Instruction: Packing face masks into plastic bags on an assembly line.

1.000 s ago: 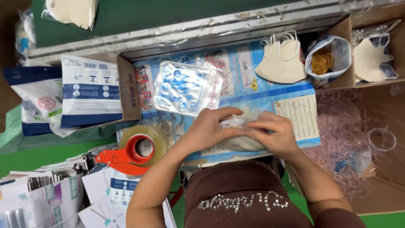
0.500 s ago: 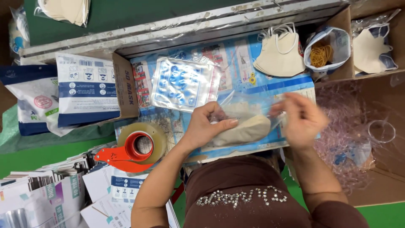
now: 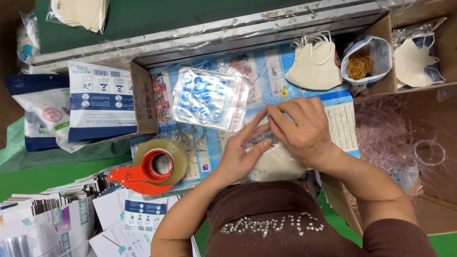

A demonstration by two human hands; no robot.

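A cream mask (image 3: 276, 164) in a clear bag lies on the blue table sheet (image 3: 266, 71) just in front of the person. The left hand (image 3: 243, 154) and right hand (image 3: 302, 128) pinch the bag's top edge, fingers closed on it. A tape dispenser (image 3: 150, 169) sits to the left, a stack of masks (image 3: 314, 64) beyond.

A cream mask (image 3: 278, 164) in a clear plastic bag (image 3: 266, 152) lies flat on the table's near edge.

Both hands (image 3: 281, 140) meet (fingers pinching together).
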